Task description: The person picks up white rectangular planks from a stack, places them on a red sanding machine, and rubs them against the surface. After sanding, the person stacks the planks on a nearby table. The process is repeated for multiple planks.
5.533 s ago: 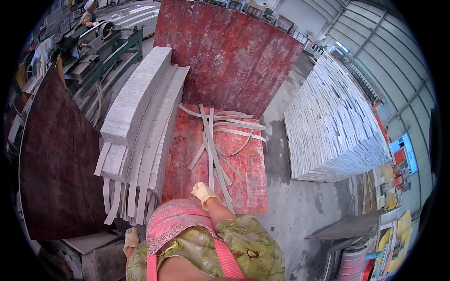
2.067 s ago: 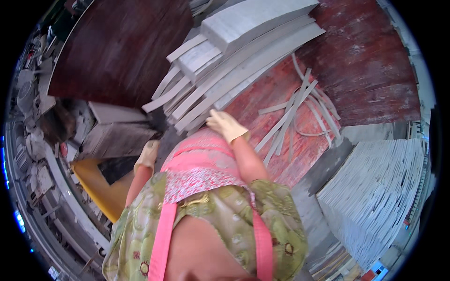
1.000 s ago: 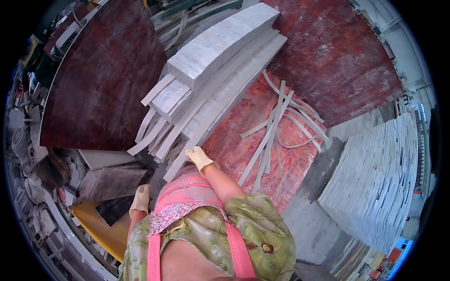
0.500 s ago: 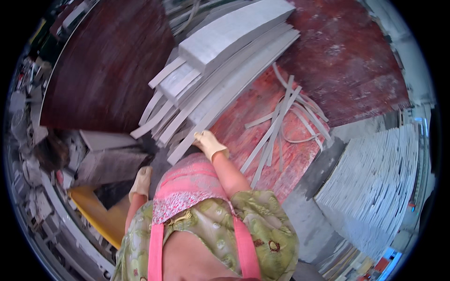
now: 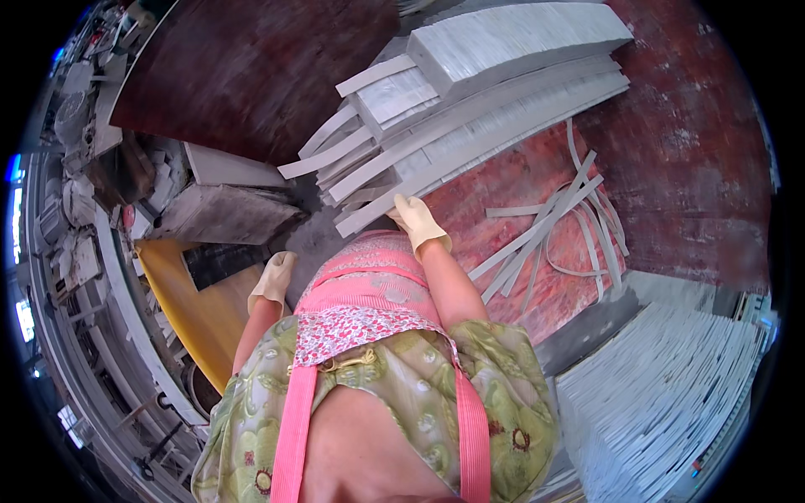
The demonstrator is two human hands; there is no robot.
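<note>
Workshop floor seen from above, through a fisheye lens that bends every straight edge. Large dark red boards [image 5: 251, 75] lie flat across the top and right of the view. On them rests a stack of long pale grey strips [image 5: 470, 109], piled lengthwise and running from upper right down to lower left, their near ends fanned out unevenly. The person, in a pink apron over a green patterned top, looks down at their own arms.

Their right hand [image 5: 417, 220], in a cream glove, rests with fingers extended on the near end of the lowest strip in the stack (whether it actually grips the strip cannot be told). Their left hand [image 5: 273, 281], also gloved, hangs loose and holds nothing, just above a yellow panel [image 5: 197, 314] on the left.

A scatter of thin loose strips [image 5: 553, 230] lies crisscrossed on the red board to the right of the right hand. At lower right sits another large pile of grey sheets [image 5: 662, 394]. Grey blocks [image 5: 222, 210] and clutter fill the left edge.
</note>
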